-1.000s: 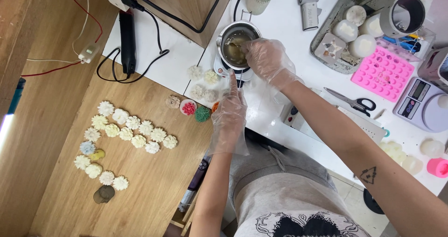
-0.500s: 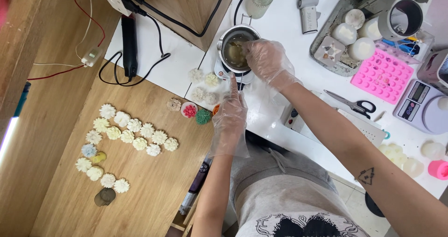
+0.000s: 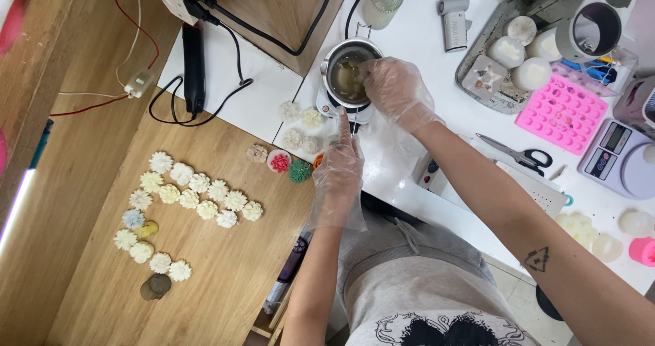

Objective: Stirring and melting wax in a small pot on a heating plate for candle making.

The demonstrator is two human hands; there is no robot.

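Observation:
Both hands wear clear plastic gloves. My right hand [image 3: 397, 89] reaches over a small metal pot [image 3: 346, 73] of yellowish melted liquid on the white table, fingers closed at the pot's rim; what they hold is not visible. My left hand [image 3: 340, 162] rests near the table edge with its index finger stretched toward the pot's base [image 3: 326, 107], holding nothing. Small flower-shaped wax pieces [image 3: 302, 129] lie just left of it, with a red one [image 3: 279, 162] and a green one [image 3: 299, 171] on the wooden board.
Rows of pale flower shapes [image 3: 193, 194] cover the wooden surface [image 3: 218, 278] at left. Black cables [image 3: 205, 104] and a plug strip lie behind. To the right are scissors [image 3: 520, 154], a pink silicone mould [image 3: 563, 113], a digital scale [image 3: 619, 156], and a tray [image 3: 471, 66] of round candles.
My right hand has shifted slightly deeper over the pot. The left hand stays in place with its finger pointing at the pot's base.

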